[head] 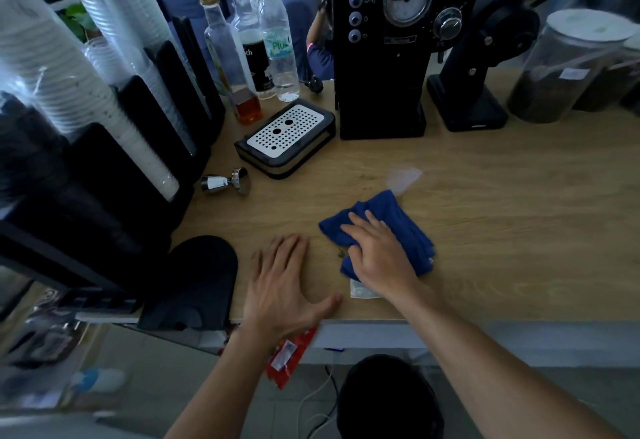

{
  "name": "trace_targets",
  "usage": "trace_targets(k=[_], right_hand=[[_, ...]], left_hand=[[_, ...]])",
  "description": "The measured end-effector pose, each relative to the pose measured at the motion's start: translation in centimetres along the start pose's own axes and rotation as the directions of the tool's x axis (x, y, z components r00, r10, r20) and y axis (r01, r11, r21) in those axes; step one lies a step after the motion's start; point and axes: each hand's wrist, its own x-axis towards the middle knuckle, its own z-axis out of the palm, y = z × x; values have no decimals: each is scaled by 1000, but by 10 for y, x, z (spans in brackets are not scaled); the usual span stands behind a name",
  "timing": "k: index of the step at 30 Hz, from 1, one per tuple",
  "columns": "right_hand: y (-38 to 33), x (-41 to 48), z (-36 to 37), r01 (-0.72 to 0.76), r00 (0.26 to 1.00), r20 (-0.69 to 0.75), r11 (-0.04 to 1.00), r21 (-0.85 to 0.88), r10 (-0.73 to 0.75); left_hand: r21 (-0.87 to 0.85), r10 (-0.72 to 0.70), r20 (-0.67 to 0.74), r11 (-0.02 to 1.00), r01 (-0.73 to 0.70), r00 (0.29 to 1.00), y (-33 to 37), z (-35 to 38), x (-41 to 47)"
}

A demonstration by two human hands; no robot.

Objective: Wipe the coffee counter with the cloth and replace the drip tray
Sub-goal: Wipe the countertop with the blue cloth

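Note:
A crumpled blue cloth (398, 220) lies on the wooden counter (502, 230) near its front edge. My right hand (379, 251) presses flat on top of the cloth, fingers spread. To its left my left hand (280, 286) rests palm down on the bare wood, holding nothing. The drip tray (285, 139), black with a perforated metal grille, sits out on the counter to the left of the black coffee machine (391, 50), apart from it. A few dark crumbs (341, 252) lie just left of the cloth.
A metal tamper (227, 181) lies on its side left of the tray. Three bottles (256, 47) stand behind it. Stacked cups in black holders (104, 109) fill the left. A grinder (474, 92) and jars (561, 68) stand right of the machine. A black mat (194, 282) sits front left.

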Motion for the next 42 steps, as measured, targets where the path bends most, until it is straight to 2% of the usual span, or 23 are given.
trace_targets(k=[4,10,15,19,21,24,27,31,34,36,39,42], right_hand=[[-4,-21,0,-7,999,-44,996,89,11],[-16,-5,3,-114,985,-103,973,200,137],[-20,1,11,15,1000,6,998,58,-15],[-14,-21,9,63,998,-32,991,119,-59],[-14,-28,8,61,997,-54,985,163,-53],[-18,-22,8,-22,996,-75,970,241,42],[-27,-6,10,-56,996,-55,973,225,70],[-34,3,20,72,996,37,991,109,-76],[-28,-9,20,116,992,38,986,121,-122],[-28,-16,20,94,996,-4,983,159,-94],[-36,-9,23,-12,998,-62,977,214,26],[-48,6,29,-29,998,-40,980,195,38]], left_hand=[[-34,14,-4,999,-14,1000,-6,-2,-5],[-22,9,40,1000,-8,999,-8,-10,-4],[37,21,18,999,-22,1000,-9,-13,-4],[77,12,9,997,-12,1000,-13,-13,-9],[79,11,6,997,-11,1000,-13,-14,-13],[92,15,-12,996,-13,1000,-14,-16,-16],[99,8,-20,995,-6,1000,-17,-20,-14],[119,-39,-5,992,40,999,-24,-23,-16],[129,-82,-6,988,82,997,-31,-24,-21],[114,-110,-14,987,111,994,-35,-25,-26],[76,-143,-33,986,145,989,-40,-28,-30],[63,-174,-25,982,176,984,-50,-31,-33]])
